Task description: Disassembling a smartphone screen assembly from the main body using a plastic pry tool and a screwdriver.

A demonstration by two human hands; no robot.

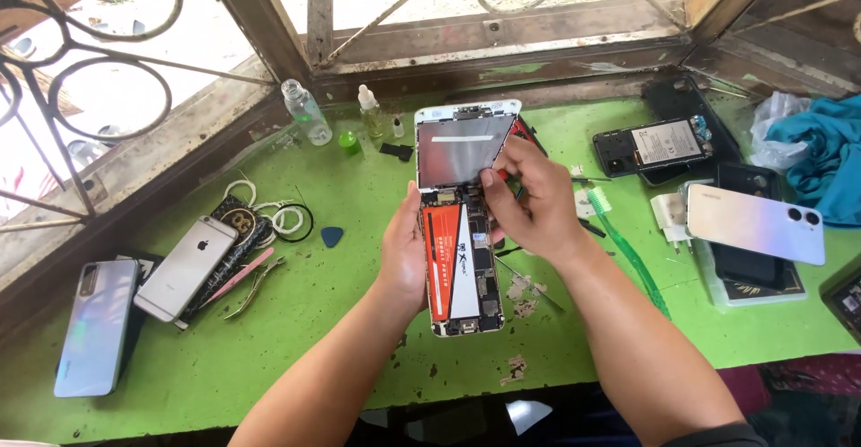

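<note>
An opened phone lies on the green table, its inside showing an orange and white battery and circuit boards. Its screen panel is lifted up at the far end, silver back facing me. My left hand grips the phone body along its left edge. My right hand pinches the lower right edge of the raised screen panel, fingers over the top of the phone body.
Left: two phones, pink tweezers, coiled cables, a blue pick. Back: a clear bottle, small dropper bottles. Right: an opened black phone, a green toothbrush, a pale phone, blue cloth. Window frame behind.
</note>
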